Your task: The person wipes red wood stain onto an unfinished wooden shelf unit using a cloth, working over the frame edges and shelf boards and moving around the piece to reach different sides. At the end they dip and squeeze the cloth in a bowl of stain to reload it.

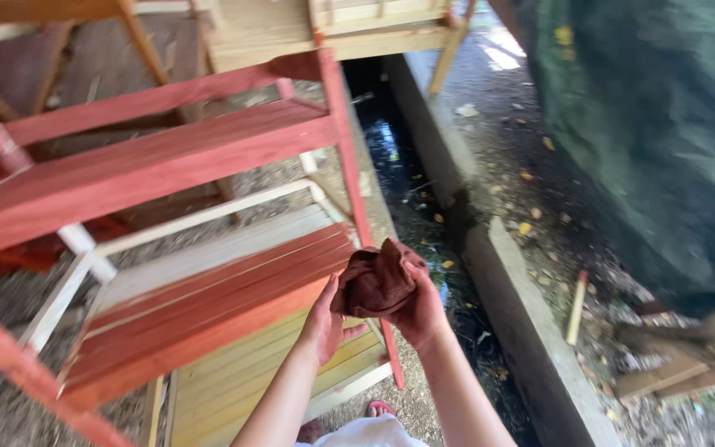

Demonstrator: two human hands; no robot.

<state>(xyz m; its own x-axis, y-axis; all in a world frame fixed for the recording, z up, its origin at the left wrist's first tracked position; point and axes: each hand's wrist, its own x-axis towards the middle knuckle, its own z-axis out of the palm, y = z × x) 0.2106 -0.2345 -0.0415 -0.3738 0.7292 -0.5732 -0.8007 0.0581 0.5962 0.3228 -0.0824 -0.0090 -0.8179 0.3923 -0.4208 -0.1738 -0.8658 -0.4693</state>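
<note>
— So, where's the rag?
— I see both my left hand (322, 319) and right hand (418, 310) bunching the crumpled rust-red cloth (378, 280), near the half-stained slatted wooden shelf (208, 290). Probably mid-staining; next wipe needs a folded pad.

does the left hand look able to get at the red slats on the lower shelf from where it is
Probably yes: the left hand sits just above the red slats with nothing between, though it shares the rag with the right hand.
</note>
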